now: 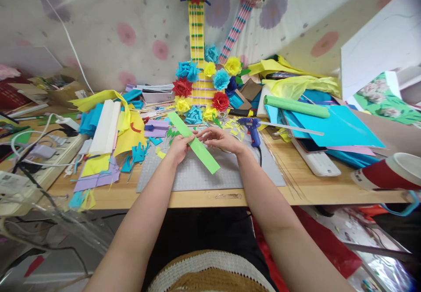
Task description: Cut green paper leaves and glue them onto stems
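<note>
A bright green paper strip (205, 157) is held slantwise above the grey cutting mat (263, 176). My left hand (179, 149) pinches it near the middle, with the thumb over its face. Just right of the strip is my right hand (222, 139), its fingers loosely bent and apart; I see nothing held in it, and cannot tell whether the fingertips touch the paper. A blue glue gun (251, 130) rests on the mat's right side. Small green leaf cutouts (172, 135) lie behind my left hand.
A yellow paper guitar (198, 42) with paper flowers leans at the back. Coloured scraps and white rolls (104, 127) crowd the left, beside a power strip (49, 169) with cables. At right are blue sheets (342, 125), a green roll (296, 106) and a paper cup (391, 172).
</note>
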A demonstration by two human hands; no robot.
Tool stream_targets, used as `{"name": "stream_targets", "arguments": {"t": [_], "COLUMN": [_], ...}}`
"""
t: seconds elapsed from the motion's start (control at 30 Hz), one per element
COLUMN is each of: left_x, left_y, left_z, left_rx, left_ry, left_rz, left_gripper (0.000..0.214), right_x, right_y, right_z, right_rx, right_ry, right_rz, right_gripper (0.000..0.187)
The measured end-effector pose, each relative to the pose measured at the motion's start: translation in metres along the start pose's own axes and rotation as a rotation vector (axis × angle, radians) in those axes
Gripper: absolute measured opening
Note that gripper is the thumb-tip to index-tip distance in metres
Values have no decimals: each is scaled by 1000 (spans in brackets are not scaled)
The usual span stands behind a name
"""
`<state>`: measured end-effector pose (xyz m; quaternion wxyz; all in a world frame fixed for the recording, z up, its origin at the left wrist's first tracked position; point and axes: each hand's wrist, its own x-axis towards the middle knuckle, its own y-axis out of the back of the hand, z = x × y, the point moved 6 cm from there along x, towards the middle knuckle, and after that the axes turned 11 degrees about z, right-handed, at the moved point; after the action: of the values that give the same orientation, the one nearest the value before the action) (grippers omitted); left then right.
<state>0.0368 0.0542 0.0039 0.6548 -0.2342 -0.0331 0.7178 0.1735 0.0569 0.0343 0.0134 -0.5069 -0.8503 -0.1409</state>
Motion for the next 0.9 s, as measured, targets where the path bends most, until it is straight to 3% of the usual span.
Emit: {"name": "stream_targets", "arguments": {"t": [0.13,0.37,0.57,0.73,0.9], "left_x": [1,0,2,3,3], "left_y": [-2,-6,-7,-4,0], "left_z": [-3,-6,-4,-1,0], "left_rx": [-19,-57,-45,-102,-161], "left_ry": [32,67,44,-9,1], "left_rz": [-20,-93,-96,10,74], "left_gripper": [17,18,13,13,16], "right_x": [4,7,6,5,7], "right_y": [-4,-2,0,-12,-16], "right_z": [-1,7,-7,1,18], "right_rx": [-179,-178,-83,-72,-124], "right_ry": [158,66,157,16,-124], "right_rz": [58,192,262,125,194], "right_gripper": [25,19,23,22,21]}}
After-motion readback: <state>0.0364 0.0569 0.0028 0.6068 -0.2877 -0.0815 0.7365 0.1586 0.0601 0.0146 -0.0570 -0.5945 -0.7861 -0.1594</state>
